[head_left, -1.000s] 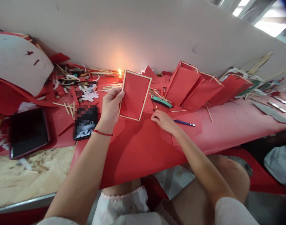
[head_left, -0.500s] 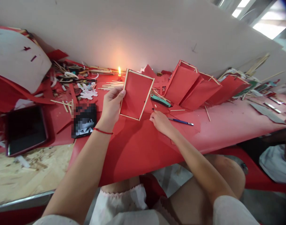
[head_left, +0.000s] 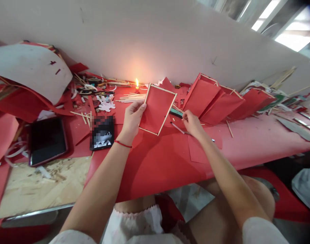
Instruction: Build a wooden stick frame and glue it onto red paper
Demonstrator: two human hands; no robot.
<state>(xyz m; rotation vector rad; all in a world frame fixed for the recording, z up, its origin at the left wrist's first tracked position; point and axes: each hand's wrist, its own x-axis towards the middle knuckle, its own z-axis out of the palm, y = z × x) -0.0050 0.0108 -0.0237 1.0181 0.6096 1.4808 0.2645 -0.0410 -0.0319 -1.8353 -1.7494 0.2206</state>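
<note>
There are two bare hands, one red bracelet, one stick-edged red panel, one lit candle far off, one green tool, three red paper boxes at right, and one dark-screened tablet at left.

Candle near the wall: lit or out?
Lit: a bright flame stands on the candle, left of the stick-edged red panel, and a warm glow shows on the wall.
</note>
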